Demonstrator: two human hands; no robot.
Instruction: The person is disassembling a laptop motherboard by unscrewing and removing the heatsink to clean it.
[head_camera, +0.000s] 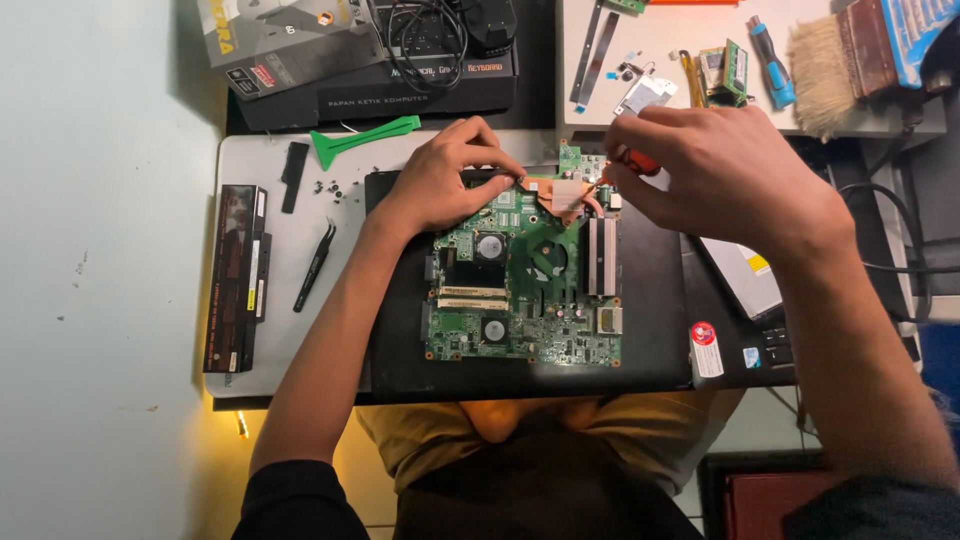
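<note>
Head view: a green motherboard lies flat on a black laptop shell, which serves as a pad between the board and the small white table. It sits straight in front of the person, square to the body, so both hands meet at its far edge.

The left hand rests on the board's upper left corner, fingers curled down and pressing near the copper heatsink; it seems to pin the board or the heatsink steady and grips nothing loose that I can see. The right hand is closed around a screwdriver with an orange-red handle, its tip angled down at the heatsink's right end, likely on a screw, though the tip itself is hidden by the fingers.

Off to the left, clear of the work, lie black tweezers, a few loose screws, a green pry tool and a long black battery at the table's edge, each within reach of the left hand. Behind, a second surface holds a blue-handled screwdriver, a brush and small parts; keyboard boxes are stacked at the back
</note>
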